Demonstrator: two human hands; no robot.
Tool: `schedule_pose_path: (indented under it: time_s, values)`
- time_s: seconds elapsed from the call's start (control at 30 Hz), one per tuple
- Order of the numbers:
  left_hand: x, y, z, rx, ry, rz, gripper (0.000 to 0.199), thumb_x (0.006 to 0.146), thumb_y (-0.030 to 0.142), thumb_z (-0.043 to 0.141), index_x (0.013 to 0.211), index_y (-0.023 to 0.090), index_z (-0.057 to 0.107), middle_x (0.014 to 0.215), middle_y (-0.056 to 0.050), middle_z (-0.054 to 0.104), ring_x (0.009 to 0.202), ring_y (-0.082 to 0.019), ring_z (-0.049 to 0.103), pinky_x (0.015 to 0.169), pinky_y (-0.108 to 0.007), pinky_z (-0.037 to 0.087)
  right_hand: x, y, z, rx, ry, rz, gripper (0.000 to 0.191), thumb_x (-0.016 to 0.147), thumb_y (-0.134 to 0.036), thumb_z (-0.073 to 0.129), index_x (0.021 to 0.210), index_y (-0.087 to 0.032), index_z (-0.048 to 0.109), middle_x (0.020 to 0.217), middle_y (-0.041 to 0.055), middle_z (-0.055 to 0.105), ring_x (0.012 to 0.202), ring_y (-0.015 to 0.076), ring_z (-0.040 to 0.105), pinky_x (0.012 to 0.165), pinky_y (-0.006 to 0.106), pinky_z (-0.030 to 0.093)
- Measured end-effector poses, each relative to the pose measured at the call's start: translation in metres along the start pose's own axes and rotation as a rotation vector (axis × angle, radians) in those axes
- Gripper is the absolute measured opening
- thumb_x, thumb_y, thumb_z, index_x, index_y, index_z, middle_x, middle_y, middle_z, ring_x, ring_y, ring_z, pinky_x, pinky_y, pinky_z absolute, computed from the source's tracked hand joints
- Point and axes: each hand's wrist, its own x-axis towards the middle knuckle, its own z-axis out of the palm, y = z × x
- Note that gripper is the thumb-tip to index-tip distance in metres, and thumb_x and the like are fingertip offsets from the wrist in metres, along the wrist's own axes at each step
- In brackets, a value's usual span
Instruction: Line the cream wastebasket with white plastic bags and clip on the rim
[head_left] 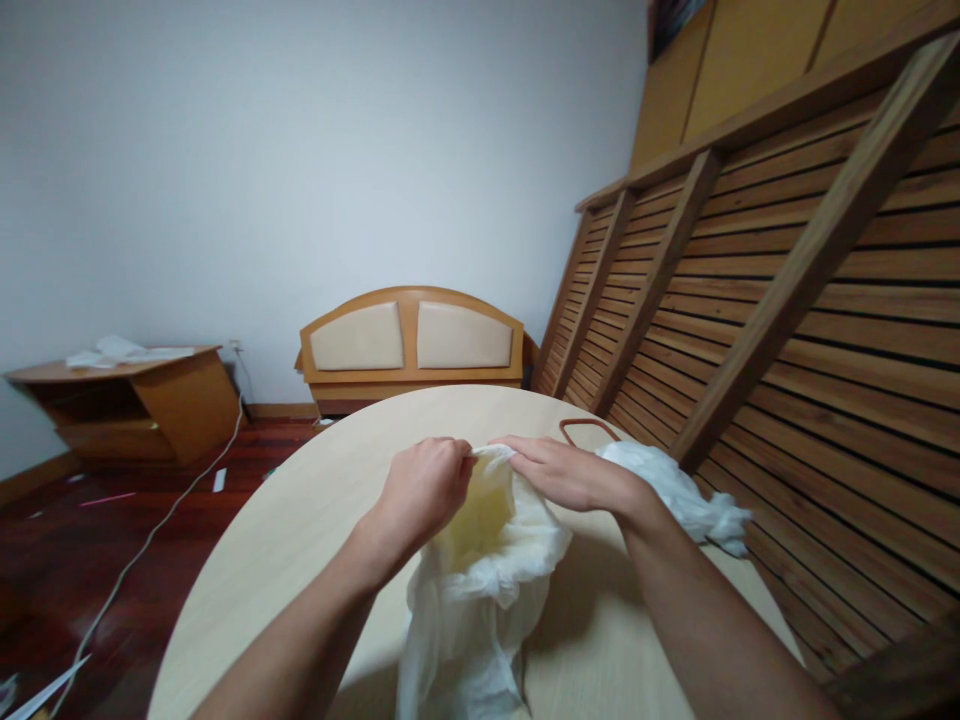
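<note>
A container lined with a thin white plastic bag (487,590) stands on the round pale table (300,510), its yellowish inside showing through the opening. My left hand (435,480) is closed on the bag's edge at the far left of the opening. My right hand (551,470) lies along the far right of the rim, fingers stretched out over the plastic and pointing left. The bag is folded outward over the near rim and hangs down in front. The fingertips of both hands are close together at the back of the opening.
A bundle of white plastic bags (675,490) and a brown looped handle (589,428) lie at the table's right. Slatted wooden panels (825,350) lean on the right. A headboard (412,340) stands behind; a low cabinet (150,400) and a cable (161,525) are at left.
</note>
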Motion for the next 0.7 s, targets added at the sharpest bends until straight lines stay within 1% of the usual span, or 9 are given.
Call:
schedule_pose_path:
  time_s: [0.1,0.17,0.2,0.3,0.37,0.43,0.5,0.63,0.7]
  values:
    - [0.000,-0.002,0.002,-0.003,0.005,0.013,0.031,0.099,0.029,0.042,0.087,0.020,0.069,0.089,-0.010,0.075,0.084,-0.025,0.072,0.066,-0.031,0.045,0.003,0.001,0.003,0.040,-0.050,-0.019,0.044,0.100,-0.035,0.040,0.139,-0.020,0.054,0.138,0.0092,0.061,0.127,0.0245,0.057,0.107,0.038,0.042]
    - [0.000,-0.003,0.003,-0.008,0.013,0.016,0.032,0.100,0.030,0.040,0.087,0.021,0.068,0.089,-0.010,0.075,0.084,-0.026,0.072,0.065,-0.031,0.045,0.004,-0.001,0.004,0.010,-0.011,-0.023,0.050,0.097,-0.042,0.049,0.141,-0.019,0.052,0.141,0.0112,0.059,0.127,0.0269,0.056,0.108,0.041,0.040]
    - [-0.001,-0.003,0.004,-0.009,0.015,0.016,0.033,0.100,0.031,0.039,0.087,0.021,0.068,0.089,-0.010,0.076,0.084,-0.026,0.072,0.065,-0.031,0.045,0.005,-0.003,0.004,-0.017,0.011,-0.028,0.049,0.095,-0.043,0.053,0.139,-0.020,0.055,0.138,0.0110,0.061,0.124,0.0273,0.058,0.105,0.040,0.042]
    - [-0.001,-0.003,0.004,-0.014,0.009,0.024,0.033,0.101,0.032,0.037,0.090,0.021,0.066,0.089,-0.010,0.075,0.084,-0.027,0.072,0.065,-0.032,0.045,0.005,-0.009,0.003,-0.109,0.059,-0.020,0.032,0.095,-0.038,0.056,0.120,-0.022,0.068,0.118,0.0087,0.072,0.108,0.0260,0.066,0.092,0.035,0.047]
    - [-0.002,-0.003,0.005,-0.041,0.008,0.020,0.030,0.102,0.034,0.036,0.100,0.022,0.064,0.089,-0.009,0.075,0.084,-0.027,0.072,0.066,-0.032,0.045,0.006,-0.011,0.002,-0.135,0.072,-0.008,0.027,0.096,-0.035,0.054,0.112,-0.023,0.072,0.108,0.0080,0.075,0.100,0.0244,0.068,0.085,0.032,0.047]
    - [-0.002,-0.002,0.005,-0.079,0.018,0.007,0.027,0.102,0.034,0.036,0.112,0.022,0.058,0.091,-0.009,0.074,0.084,-0.026,0.071,0.066,-0.032,0.046,0.006,-0.012,0.000,-0.127,0.061,-0.017,0.028,0.099,-0.034,0.049,0.109,-0.023,0.072,0.106,0.0081,0.075,0.097,0.0229,0.068,0.084,0.030,0.046]
    - [-0.003,-0.002,0.004,-0.095,0.026,0.012,0.025,0.102,0.032,0.036,0.116,0.021,0.054,0.091,-0.008,0.073,0.084,-0.025,0.070,0.067,-0.031,0.046,0.005,-0.012,-0.002,-0.104,0.034,-0.037,0.032,0.102,-0.034,0.043,0.106,-0.021,0.072,0.105,0.0090,0.075,0.097,0.0222,0.068,0.086,0.030,0.045]
    - [-0.005,0.001,-0.001,-0.085,0.039,0.080,0.025,0.102,0.027,0.035,0.103,0.019,0.059,0.091,-0.009,0.071,0.087,-0.023,0.068,0.071,-0.031,0.047,0.002,-0.010,-0.007,-0.071,-0.041,-0.081,0.042,0.105,-0.036,0.033,0.095,-0.018,0.069,0.097,0.0092,0.074,0.091,0.0210,0.067,0.085,0.030,0.045]
    - [-0.006,0.003,-0.003,-0.102,0.058,0.104,0.023,0.101,0.026,0.039,0.099,0.019,0.061,0.095,-0.009,0.071,0.092,-0.024,0.067,0.076,-0.032,0.048,0.001,-0.011,-0.008,-0.057,-0.076,-0.087,0.045,0.105,-0.037,0.030,0.090,-0.018,0.067,0.091,0.0082,0.073,0.087,0.0203,0.066,0.082,0.030,0.045]
